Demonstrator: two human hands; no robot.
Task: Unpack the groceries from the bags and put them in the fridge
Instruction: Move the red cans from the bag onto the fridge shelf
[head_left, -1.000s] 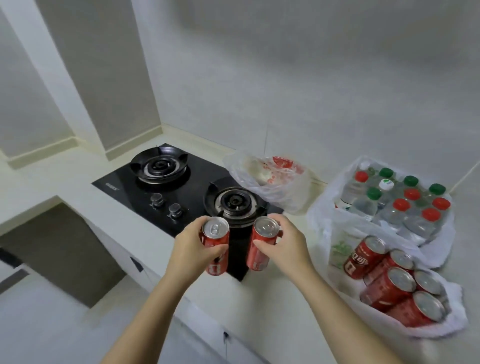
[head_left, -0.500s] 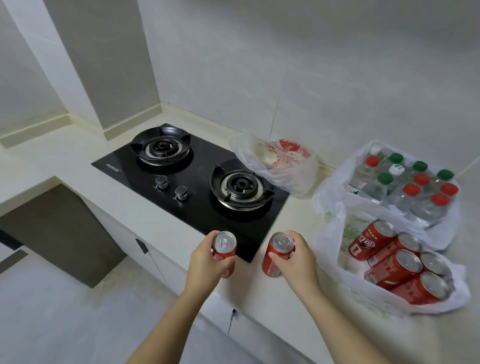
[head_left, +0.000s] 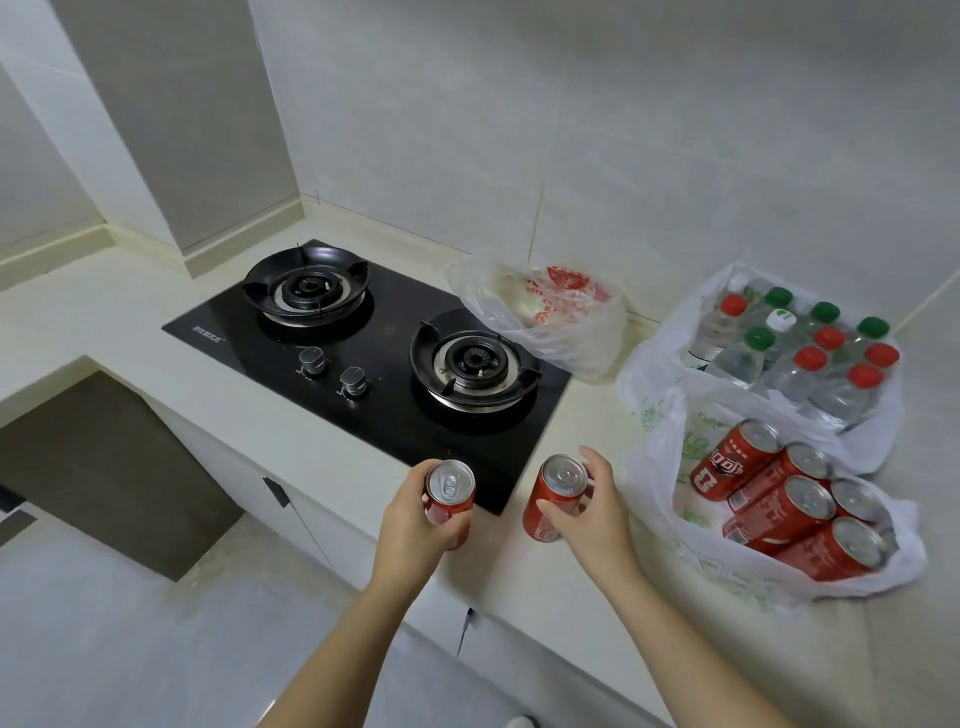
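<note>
**Two cans out, most groceries waiting**

The person is gripping a red drink can (head_left: 450, 491) in the left hand (head_left: 410, 527) and a second can (head_left: 557, 496) in the right hand (head_left: 595, 514), fingers curled round each, over the worktop (head_left: 130, 291) edge. Several more cans (head_left: 779, 506) are lying in the near bag (head_left: 652, 467), and water bottles (head_left: 810, 358) are filling the far bag (head_left: 657, 353). I'm seeing no fridge; most looks undone.

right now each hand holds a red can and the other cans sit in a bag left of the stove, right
No: the bag of cans sits right of the stove, not left (head view). The left hand and right hand each hold a red can.
</note>
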